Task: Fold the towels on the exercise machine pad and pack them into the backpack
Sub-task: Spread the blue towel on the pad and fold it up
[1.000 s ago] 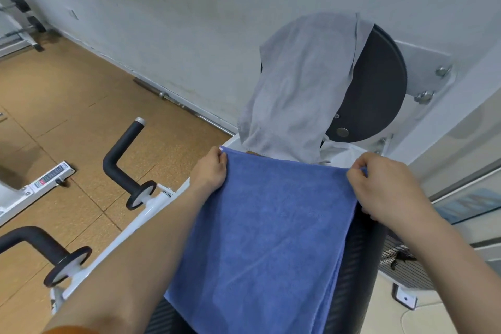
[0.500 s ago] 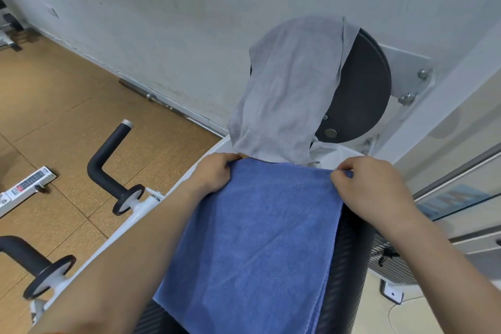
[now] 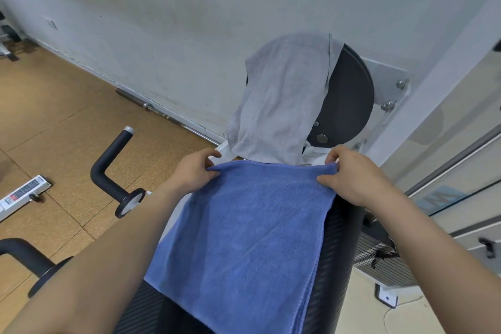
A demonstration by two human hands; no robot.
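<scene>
Left hand (image 3: 193, 172) and right hand (image 3: 353, 175) each pinch 1 far corner of the blue towel (image 3: 244, 238) on the pad (image 3: 334, 266).

L hand (image 3: 193, 171) & R hand (image 3: 357, 175) pinch far corners of blue towel (image 3: 244, 238) on pad (image 3: 334, 266) (grey towel (image 3: 282, 100) beyond).

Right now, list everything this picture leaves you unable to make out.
Backpack: not in the head view at all.
Blue towel: near end cut off by the bottom edge.
Black pad: mostly covered by the blue towel.
Round pad: left part hidden behind the grey towel.
Left hand and right hand: fingers under the towel's far corners hidden by the cloth.
Label on the white bar: print too small to read.
</scene>
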